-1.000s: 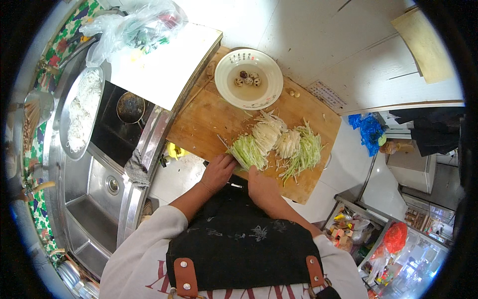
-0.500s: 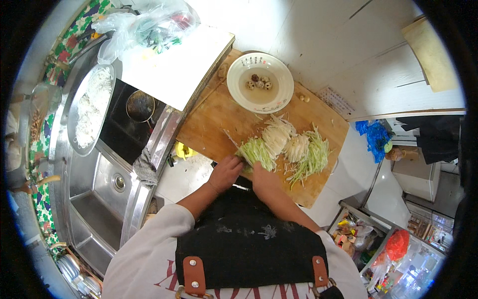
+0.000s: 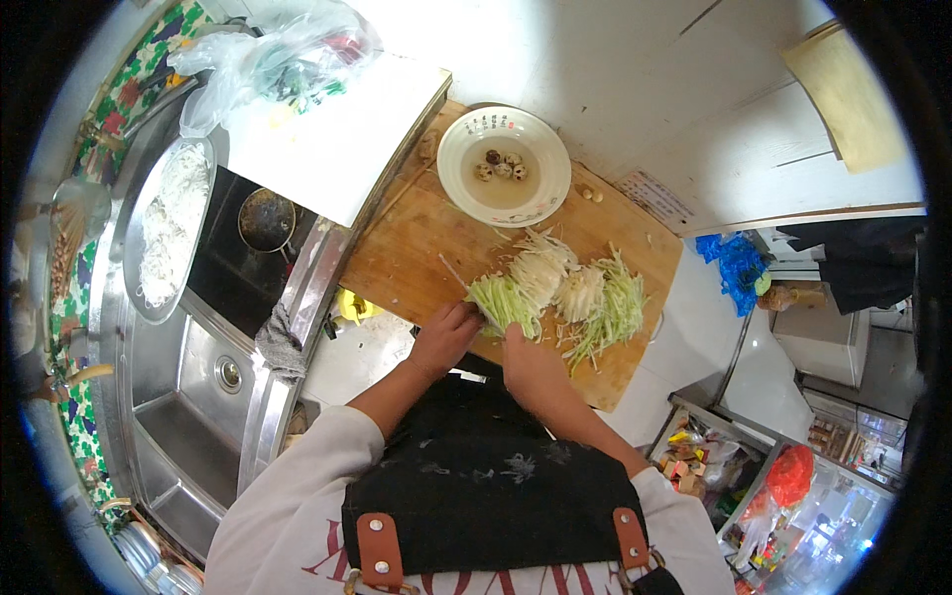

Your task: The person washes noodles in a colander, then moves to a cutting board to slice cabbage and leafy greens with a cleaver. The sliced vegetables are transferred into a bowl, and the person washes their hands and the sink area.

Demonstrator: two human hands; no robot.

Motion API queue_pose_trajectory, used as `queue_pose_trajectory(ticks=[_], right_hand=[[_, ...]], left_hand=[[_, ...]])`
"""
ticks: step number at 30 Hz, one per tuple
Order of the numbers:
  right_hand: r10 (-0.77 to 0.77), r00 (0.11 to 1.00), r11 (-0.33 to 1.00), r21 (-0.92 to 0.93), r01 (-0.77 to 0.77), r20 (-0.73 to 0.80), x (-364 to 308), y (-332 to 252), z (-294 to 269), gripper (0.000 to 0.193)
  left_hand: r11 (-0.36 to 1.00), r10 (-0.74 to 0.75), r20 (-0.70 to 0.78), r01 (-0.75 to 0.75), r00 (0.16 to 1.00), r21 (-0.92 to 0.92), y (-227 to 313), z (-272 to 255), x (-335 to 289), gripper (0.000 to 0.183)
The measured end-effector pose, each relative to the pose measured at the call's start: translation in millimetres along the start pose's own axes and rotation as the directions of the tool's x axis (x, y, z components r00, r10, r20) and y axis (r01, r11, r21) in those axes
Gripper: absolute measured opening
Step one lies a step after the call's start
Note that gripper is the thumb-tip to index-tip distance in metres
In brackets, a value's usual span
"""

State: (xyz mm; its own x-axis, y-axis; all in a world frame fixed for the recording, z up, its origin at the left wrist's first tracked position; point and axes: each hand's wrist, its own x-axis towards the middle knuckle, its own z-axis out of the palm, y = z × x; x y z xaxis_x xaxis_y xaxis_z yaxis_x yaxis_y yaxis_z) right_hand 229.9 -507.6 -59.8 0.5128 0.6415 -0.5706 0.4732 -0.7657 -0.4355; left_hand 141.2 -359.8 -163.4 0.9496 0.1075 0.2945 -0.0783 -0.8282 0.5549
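Head view: the knife [image 3: 453, 271] (long axis diagonal) points upper-left.

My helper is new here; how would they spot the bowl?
Find the brown, rectangular wooden board before the person. Near its far edge, beyond the pale shredded vegetables, stands a wide, round cream bowl. Unlike them, it holds small speckled eggs.

Board [image 3: 389, 263], centre: wood, smooth-looking. Bowl [image 3: 453, 177], upper centre: glossy, ceramic-looking. Sink [image 3: 188, 446], lower left: shiny metal. Bag [image 3: 283, 61], upper left: thin, crinkled plastic. Rag [image 3: 282, 347], left of centre: rough cloth. Apron [image 3: 496, 526], bottom centre: matt cloth.
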Motion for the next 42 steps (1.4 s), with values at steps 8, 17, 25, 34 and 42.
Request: queue_pose_trajectory(ticks=[8,17,25,34,42], right_hand=[[0.120,0.990,0.993,-0.028,-0.118,0.078,12.5,-14.7,6.1,0.022],[0.100,0.993,0.995,0.022,-0.102,0.066,11.3,-14.1,8.2,0.024],[0.034,0.996,0.996,0.078,-0.040,0.082,16.6,-19.9,6.3,0.021],[0.057,0.998,0.997,0.053,-0.058,0.010,28.5,-15.6,31.9,0.021],[0.063,0.965,0.984,0.179,-0.017,-0.255,-28.9,21.3,-20.1,0.032]], left_hand=[[0.999,0.013,0.103,-0.016,0.995,0.032,-12.9,-4.4,-3.5,0.025],[0.998,-0.015,0.071,0.020,0.997,-0.059,-12.3,-7.2,-8.0,0.019],[0.987,-0.160,0.082,0.162,0.984,-0.016,-16.5,-9.6,-12.1,0.019],[0.978,-0.202,0.026,0.203,0.979,-0.041,-15.3,-10.3,-15.9,0.018],[0.973,-0.135,0.224,0.172,0.965,-0.155,-13.5,-18.8,21.4,0.015]])
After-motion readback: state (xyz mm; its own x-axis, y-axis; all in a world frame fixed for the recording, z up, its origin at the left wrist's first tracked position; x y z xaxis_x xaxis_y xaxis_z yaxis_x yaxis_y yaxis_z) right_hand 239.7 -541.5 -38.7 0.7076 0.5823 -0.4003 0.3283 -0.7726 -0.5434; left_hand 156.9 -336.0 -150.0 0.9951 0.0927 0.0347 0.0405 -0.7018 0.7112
